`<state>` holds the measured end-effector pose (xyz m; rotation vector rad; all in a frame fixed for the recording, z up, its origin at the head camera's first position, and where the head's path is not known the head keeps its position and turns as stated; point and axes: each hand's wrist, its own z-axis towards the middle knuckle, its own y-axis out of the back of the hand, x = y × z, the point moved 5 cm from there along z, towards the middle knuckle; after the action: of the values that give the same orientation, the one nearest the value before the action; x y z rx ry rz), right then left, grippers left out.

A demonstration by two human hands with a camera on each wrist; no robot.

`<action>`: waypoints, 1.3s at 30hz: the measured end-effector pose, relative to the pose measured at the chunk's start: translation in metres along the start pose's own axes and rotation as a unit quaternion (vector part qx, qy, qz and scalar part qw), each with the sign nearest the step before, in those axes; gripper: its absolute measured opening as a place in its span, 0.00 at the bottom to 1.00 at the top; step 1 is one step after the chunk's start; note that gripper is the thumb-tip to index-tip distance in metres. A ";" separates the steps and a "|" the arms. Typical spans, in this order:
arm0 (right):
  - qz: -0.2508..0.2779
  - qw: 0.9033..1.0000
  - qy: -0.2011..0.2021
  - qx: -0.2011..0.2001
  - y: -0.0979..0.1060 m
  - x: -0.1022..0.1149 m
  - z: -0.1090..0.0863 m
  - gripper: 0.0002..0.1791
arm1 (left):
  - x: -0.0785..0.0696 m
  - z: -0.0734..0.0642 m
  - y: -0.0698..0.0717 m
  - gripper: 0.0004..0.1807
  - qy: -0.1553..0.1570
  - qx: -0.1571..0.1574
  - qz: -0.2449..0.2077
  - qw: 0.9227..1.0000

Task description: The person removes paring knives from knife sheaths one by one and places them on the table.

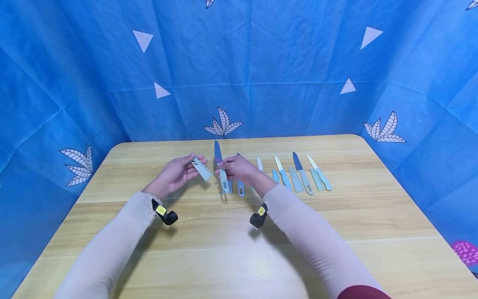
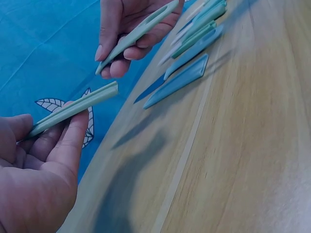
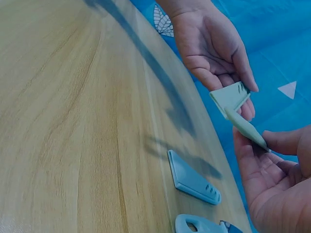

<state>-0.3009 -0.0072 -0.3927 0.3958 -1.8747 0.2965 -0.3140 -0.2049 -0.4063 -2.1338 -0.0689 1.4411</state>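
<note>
My left hand (image 1: pixel 175 176) pinches a pale green knife sheath (image 1: pixel 202 169) between thumb and fingers, above the table. Slots show near its upper end. My right hand (image 1: pixel 242 169) holds a kitchen knife (image 1: pixel 223 179) by its pale green handle, with the dark blade pointing away toward the curtain. In the left wrist view, the sheath (image 2: pixel 73 109) and the knife handle (image 2: pixel 141 36) are apart. Below the hands in the right wrist view lie a blue sheath (image 3: pixel 192 178) and a blue-handled knife (image 3: pixel 201 224), the latter partly cut off by the frame.
Right of the hands, several knives lie in a row with sheaths beside them, among them a dark-bladed knife (image 1: pixel 304 179) and a light-bladed one (image 1: pixel 323 179). The wooden table (image 1: pixel 209 249) ends at a blue curtain (image 1: pixel 284 54) behind and at the sides.
</note>
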 end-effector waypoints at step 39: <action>-0.038 0.997 -0.040 -0.062 0.001 -0.010 0.020 0.11 | 0.015 0.025 0.020 0.24 0.043 -0.030 0.179 0.982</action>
<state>-0.3157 -0.0126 -0.4085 0.3979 -1.9402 0.1127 -0.3349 -0.2064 -0.4347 -2.3436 0.3245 1.5547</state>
